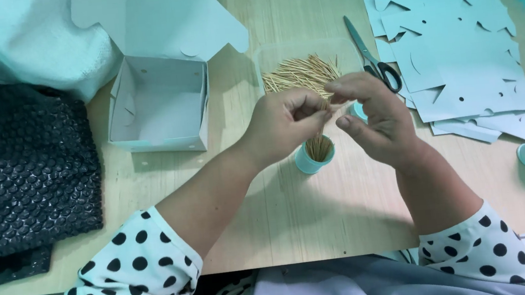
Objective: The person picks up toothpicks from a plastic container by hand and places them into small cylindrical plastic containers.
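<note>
We see our left hand (286, 125) and our right hand (373, 116) meeting over the middle of the pale wooden surface (296, 215), fingertips nearly touching. The left hand pinches a small bunch of toothpicks (325, 105) between thumb and fingers; the right hand is curled, its fingertips closing on the same bunch from the other side, though we cannot tell how firmly it grips. Directly below the hands stands a small light-blue round container (311, 159), upright, with toothpick ends showing in its open top. Just behind the hands lies a clear shallow tray (273, 58) holding a loose heap of toothpicks (297, 72). To the right of the tray a pair of scissors (373, 58) rests beside a stack of flat pale-blue card cut-outs (460, 48). To the left sits an open folded box (157, 103), and beyond it dark bubble wrap (18, 173).
</note>
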